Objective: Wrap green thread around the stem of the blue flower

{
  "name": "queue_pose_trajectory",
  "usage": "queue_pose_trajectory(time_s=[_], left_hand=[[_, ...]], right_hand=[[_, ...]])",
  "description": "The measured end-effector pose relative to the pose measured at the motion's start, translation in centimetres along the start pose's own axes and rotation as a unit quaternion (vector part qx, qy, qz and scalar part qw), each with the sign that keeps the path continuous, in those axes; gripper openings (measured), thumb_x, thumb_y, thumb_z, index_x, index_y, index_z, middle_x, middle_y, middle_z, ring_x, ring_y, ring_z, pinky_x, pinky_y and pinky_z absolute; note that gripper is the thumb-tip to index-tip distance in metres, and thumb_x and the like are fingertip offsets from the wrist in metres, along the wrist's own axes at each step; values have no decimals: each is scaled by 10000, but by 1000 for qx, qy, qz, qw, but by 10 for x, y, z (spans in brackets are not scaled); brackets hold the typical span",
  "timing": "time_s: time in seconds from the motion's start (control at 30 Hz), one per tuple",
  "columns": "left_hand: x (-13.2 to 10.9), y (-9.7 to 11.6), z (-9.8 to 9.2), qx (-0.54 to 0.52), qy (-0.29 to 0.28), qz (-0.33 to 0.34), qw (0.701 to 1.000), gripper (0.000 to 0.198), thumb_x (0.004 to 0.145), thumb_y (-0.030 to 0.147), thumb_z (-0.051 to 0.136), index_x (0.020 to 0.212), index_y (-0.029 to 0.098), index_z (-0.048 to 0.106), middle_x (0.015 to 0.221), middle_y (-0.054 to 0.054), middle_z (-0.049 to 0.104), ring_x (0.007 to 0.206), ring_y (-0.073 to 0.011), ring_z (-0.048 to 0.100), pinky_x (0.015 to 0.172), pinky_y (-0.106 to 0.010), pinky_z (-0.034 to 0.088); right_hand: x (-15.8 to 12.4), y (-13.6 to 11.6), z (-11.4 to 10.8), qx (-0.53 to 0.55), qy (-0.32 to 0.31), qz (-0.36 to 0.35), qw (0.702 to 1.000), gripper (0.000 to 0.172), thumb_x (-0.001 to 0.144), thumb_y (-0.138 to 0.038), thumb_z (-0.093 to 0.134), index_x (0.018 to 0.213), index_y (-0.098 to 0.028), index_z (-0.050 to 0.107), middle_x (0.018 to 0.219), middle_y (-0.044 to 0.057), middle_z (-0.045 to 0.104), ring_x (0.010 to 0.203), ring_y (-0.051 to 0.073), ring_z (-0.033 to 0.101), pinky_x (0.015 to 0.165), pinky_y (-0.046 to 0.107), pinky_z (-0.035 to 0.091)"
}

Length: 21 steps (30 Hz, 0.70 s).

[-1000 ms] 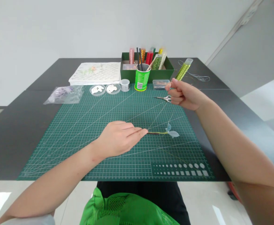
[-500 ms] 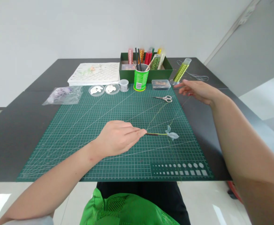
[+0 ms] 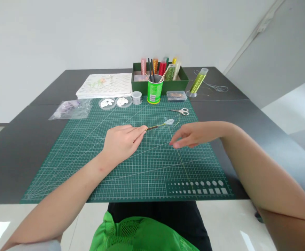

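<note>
My left hand (image 3: 123, 143), over the middle of the mat, is closed on the thin green stem of a small artificial flower. Its translucent pale-blue petals (image 3: 169, 121) point to the right, and a short dark strip lies along the stem near my fingertips. To the right, my right hand (image 3: 190, 135) is above the mat with fingers bent and thumb and fingertips close together, seemingly pinching a fine yellow-green thread (image 3: 183, 164). This thread trails toward the front edge and is hard to follow near the fingers. Small scissors (image 3: 183, 111) lie behind both hands.
A green cutting mat (image 3: 90, 153) covers the dark table. Toward the back are a thread spool (image 3: 198, 82), a clear case (image 3: 177, 96), a green can (image 3: 154, 92) with sticks, a box (image 3: 181, 85) of spools, dishes of white pieces (image 3: 107, 103), a white stack (image 3: 105, 92) and a plastic bag (image 3: 83, 109).
My right hand has come from beside the thread spool toward the front left, over the mat. My left hand has shifted slightly back and left with the flower, whose petals now sit farther back.
</note>
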<state>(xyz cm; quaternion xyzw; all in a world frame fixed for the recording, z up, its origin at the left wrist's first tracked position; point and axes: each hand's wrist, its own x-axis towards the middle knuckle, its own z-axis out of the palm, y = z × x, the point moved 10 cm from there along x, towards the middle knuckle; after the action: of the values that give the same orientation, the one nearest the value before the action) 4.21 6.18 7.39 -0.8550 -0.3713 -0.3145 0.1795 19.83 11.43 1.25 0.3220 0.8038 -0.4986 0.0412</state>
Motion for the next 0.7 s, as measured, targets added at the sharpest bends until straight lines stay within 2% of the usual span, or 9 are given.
queue_pose_trajectory(time_s=[0.07, 0.1, 0.13, 0.23, 0.3, 0.4, 0.47, 0.6, 0.7], left_hand=[[0, 0, 3, -6, -7, 3, 1000, 215, 1025, 226, 583, 1043, 185, 793, 834, 2, 827, 652, -161, 748, 567, -277, 541], [0, 0, 5, -12, -14, 5, 1000, 224, 1029, 230, 573, 1043, 190, 794, 832, 0, 827, 655, -159, 750, 562, -272, 536], [0, 1, 7, -20, -23, 7, 999, 232, 1032, 234, 567, 1043, 194, 794, 826, -1, 825, 656, -157, 751, 554, -266, 529], [-1, 3, 12, -46, -43, 8, 998, 231, 1030, 241, 569, 1036, 203, 797, 796, 4, 816, 643, -150, 745, 534, -256, 508], [-1, 3, 12, -60, -42, 5, 997, 219, 1026, 240, 581, 1035, 212, 798, 795, 13, 815, 643, -145, 742, 546, -255, 509], [0, -2, 6, -65, -19, -13, 998, 204, 1019, 242, 599, 1032, 213, 801, 810, 18, 819, 636, -143, 732, 551, -258, 504], [1, -8, 4, -56, -12, -32, 998, 199, 1014, 249, 609, 1028, 217, 805, 790, 18, 814, 616, -142, 717, 535, -259, 486], [0, -13, 7, -38, -27, -42, 998, 210, 1016, 258, 600, 1031, 237, 807, 749, 21, 801, 606, -143, 705, 521, -256, 455], [0, -12, 7, -35, -27, -37, 998, 212, 1017, 259, 597, 1034, 239, 807, 744, 18, 799, 609, -144, 705, 529, -252, 458]], right_hand=[[1, -7, 29, 59, -125, -17, 990, 541, 956, -606, 627, 1258, -171, 739, 518, -75, 428, 458, 82, 394, 470, 236, 318], [-2, -12, 33, 93, -153, -36, 983, 589, 975, -601, 604, 1374, -172, 668, 516, -84, 418, 450, 83, 385, 464, 235, 309], [-5, -19, 27, 129, -137, -69, 980, 640, 978, -609, 594, 1449, -175, 603, 511, -91, 415, 437, 83, 370, 455, 237, 292], [-21, -21, -28, 217, 45, -142, 965, 748, 965, -703, 531, 1510, -192, 523, 464, -106, 385, 389, 83, 264, 433, 260, 209], [-36, 2, -70, 250, 205, -116, 939, 740, 981, -746, 425, 1452, -195, 574, 428, -117, 283, 393, 84, 164, 453, 288, 149], [-58, 44, -111, 259, 362, -42, 895, 751, 1024, -730, 233, 1283, -193, 689, 427, -107, 183, 418, 91, 123, 519, 349, 141], [-71, 61, -129, 244, 421, -38, 873, 782, 1008, -750, 189, 1236, -217, 713, 427, -96, 181, 428, 98, 146, 560, 382, 153], [-96, 76, -150, 218, 493, -84, 838, 735, 897, -848, 357, 1200, -275, 704, 422, -90, 199, 445, 114, 152, 585, 397, 155], [-110, 87, -160, 211, 541, -90, 809, 607, 864, -833, 465, 935, -283, 715, 429, -75, 179, 451, 127, 137, 564, 385, 154]])
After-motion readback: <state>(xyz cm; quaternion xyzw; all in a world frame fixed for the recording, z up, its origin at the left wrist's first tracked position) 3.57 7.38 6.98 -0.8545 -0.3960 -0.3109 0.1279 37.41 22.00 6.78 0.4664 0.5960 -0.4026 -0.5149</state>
